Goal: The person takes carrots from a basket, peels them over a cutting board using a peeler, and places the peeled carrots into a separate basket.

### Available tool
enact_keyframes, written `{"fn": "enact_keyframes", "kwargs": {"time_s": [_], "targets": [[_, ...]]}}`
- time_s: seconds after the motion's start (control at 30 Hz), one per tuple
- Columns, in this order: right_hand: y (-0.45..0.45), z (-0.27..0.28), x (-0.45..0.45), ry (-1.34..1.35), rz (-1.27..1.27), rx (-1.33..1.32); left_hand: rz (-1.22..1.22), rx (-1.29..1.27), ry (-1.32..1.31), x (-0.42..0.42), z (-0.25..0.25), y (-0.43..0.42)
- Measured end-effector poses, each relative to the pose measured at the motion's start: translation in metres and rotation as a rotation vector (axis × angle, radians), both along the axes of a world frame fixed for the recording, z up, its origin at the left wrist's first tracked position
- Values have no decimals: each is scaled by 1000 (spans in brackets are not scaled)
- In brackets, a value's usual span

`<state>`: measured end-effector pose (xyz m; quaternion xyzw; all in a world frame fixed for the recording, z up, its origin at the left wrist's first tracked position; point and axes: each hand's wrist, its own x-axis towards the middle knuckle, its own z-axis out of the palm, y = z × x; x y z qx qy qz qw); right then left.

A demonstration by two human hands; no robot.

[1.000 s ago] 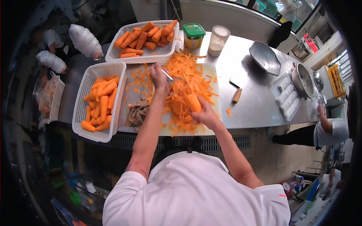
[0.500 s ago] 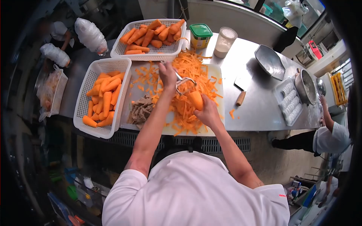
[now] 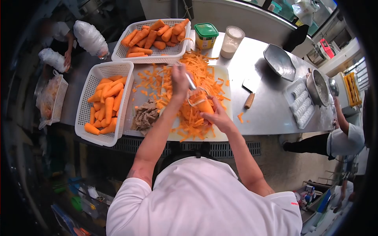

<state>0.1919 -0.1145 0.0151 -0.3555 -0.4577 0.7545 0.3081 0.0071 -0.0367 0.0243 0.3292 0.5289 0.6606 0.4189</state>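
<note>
My left hand is closed around the handle of a metal peeler. The peeler's head lies against a thick orange carrot, whose lower end my right hand grips. Under both hands, a heap of orange carrot peelings covers much of a white cutting board. A crumpled brown cloth lies beside my left forearm. Smooth peeled carrots fill part of a white basket on the left, and rougher carrots are piled in another white basket behind.
At the back stand a green-lidded tub and a clear container of white powder. To the right lie a wooden-handled scraper, a dark tray, a tray of white rolls and a metal bowl. Another person works at the right end.
The peeler has come down from beyond the carrot's top onto its side, my left hand shifting slightly right. My right hand still holds the carrot, now turned a little more upright.
</note>
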Motion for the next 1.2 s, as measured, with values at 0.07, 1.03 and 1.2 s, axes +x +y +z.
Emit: {"fn": "enact_keyframes", "kwargs": {"time_s": [0.07, 1.03, 1.2], "targets": [[-7, 8, -9, -395, 48, 99, -102, 69, 64, -4, -31, 11], [-15, 0, 6, -645, -156, 699, 346, -89, 158, -57, -36, 37], [-5, -12, 5, -185, -112, 20, 134, 20, 20, -8, 2, 2]]}}
